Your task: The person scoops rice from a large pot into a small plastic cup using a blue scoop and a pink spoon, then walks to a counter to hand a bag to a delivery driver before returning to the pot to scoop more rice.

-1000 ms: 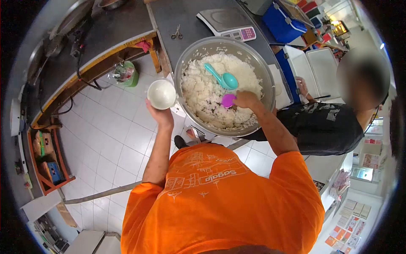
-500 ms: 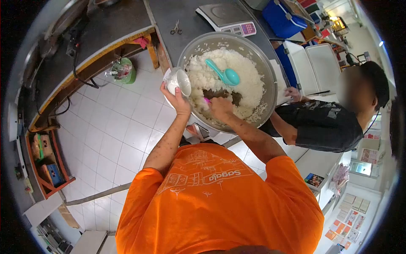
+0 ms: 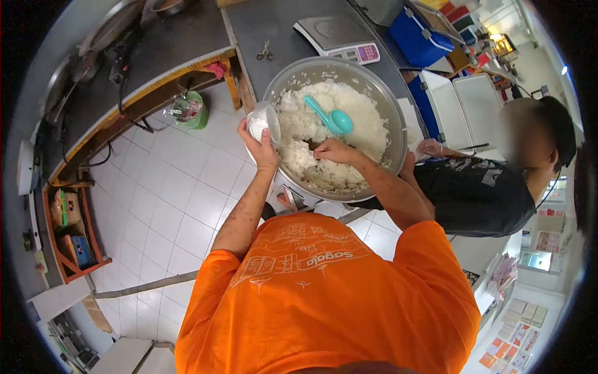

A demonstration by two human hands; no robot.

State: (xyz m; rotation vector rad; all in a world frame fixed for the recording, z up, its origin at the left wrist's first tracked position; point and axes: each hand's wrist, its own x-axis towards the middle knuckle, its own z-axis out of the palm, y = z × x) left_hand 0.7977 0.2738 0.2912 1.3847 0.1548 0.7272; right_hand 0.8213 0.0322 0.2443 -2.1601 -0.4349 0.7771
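Note:
A large round metal pot (image 3: 393, 115) of cooked white rice (image 3: 364, 103) stands in front of me. My left hand (image 3: 263, 149) holds a small white bowl (image 3: 266, 118) tilted beside the pot's left rim. Inside the pot, my right hand (image 3: 333, 151) is closed on a utensil; only a bit of its pink handle shows, and its working end is hidden by my hand and the rice. On top of the rice lies a teal scoop (image 3: 338, 121), touched by neither hand.
Behind the pot are a digital scale (image 3: 336, 34) and scissors (image 3: 265, 51). At the right stands a co-worker in black (image 3: 473, 193), hands near the pot's right side, beside an open cooler (image 3: 458, 103). A green bin (image 3: 198, 112) is on the tiled floor.
My right hand has turned over the rice, and rice now covers most of the dark bare patch of pot bottom. The bowl stays at the left rim. The whole view has shifted slightly.

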